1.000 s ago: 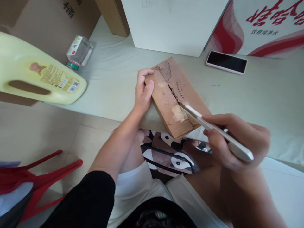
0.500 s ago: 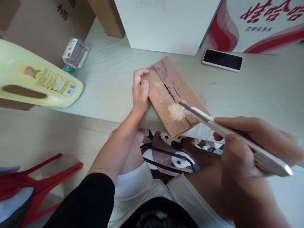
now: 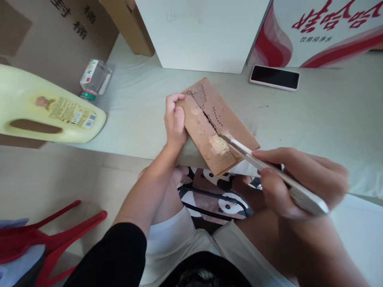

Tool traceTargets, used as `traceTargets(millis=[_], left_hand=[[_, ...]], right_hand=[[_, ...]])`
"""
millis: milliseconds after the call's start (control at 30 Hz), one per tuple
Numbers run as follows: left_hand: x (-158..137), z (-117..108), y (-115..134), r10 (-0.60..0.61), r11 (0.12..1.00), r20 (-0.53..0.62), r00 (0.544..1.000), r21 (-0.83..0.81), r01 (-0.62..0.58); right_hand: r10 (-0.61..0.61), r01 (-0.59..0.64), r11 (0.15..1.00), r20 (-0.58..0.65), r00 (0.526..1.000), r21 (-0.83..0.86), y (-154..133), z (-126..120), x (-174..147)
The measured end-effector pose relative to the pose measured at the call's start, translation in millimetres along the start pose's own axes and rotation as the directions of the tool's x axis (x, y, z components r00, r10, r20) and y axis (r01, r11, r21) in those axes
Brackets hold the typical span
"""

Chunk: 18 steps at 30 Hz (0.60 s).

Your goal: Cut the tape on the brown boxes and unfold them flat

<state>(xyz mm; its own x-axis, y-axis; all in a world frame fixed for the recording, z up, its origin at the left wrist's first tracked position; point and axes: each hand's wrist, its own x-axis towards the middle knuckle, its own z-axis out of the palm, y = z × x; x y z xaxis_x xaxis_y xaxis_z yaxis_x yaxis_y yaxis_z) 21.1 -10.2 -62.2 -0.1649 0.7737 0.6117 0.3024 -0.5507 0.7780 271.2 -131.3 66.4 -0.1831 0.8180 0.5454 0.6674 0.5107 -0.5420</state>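
Note:
A brown cardboard box (image 3: 194,123), flat and scarred, lies tilted at the table's front edge, one corner jutting past it. A dark slit runs along its top face, with torn patches near the far end and a pale scuffed spot near the close end. My left hand (image 3: 176,121) grips the box's left side, thumb on top, the other fingers partly hidden. In my right hand (image 3: 299,179) is a utility knife (image 3: 254,159) with a white handle. Its blade tip meets the slit beside the pale spot; how deep it sits I cannot tell.
A phone (image 3: 274,77) lies behind the box, before a red-and-white carton (image 3: 314,44) and a white box (image 3: 203,36). Leftward are a yellow jug (image 3: 50,107), a clear bottle (image 3: 97,77) and a large carton (image 3: 60,40). A red chair (image 3: 56,235) stands lower left.
My right hand and the knife have moved left, bringing the blade tip onto the slit. My left hand keeps its hold on the box. The whole view has shifted slightly.

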Motion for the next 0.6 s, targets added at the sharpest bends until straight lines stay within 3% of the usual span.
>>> traceTargets(millis=[133,267,600], left_hand=[[0.1,0.6,1.6,-0.026,1.0,-0.001,1.0,-0.014,0.026],[-0.1,1.7,2.9,-0.038,0.999,-0.004,0.999,-0.015,0.038],[-0.2,3.5,2.1,-0.026,1.0,0.0,1.0,-0.017,0.026]], right_hand=[[-0.113,0.112,0.993,0.018,0.993,0.048,3.4,4.5,3.3],[-0.12,0.12,0.992,-0.015,0.993,0.047,4.9,3.8,3.5],[-0.096,0.092,0.995,0.078,0.992,0.047,-2.5,-10.2,2.2]])
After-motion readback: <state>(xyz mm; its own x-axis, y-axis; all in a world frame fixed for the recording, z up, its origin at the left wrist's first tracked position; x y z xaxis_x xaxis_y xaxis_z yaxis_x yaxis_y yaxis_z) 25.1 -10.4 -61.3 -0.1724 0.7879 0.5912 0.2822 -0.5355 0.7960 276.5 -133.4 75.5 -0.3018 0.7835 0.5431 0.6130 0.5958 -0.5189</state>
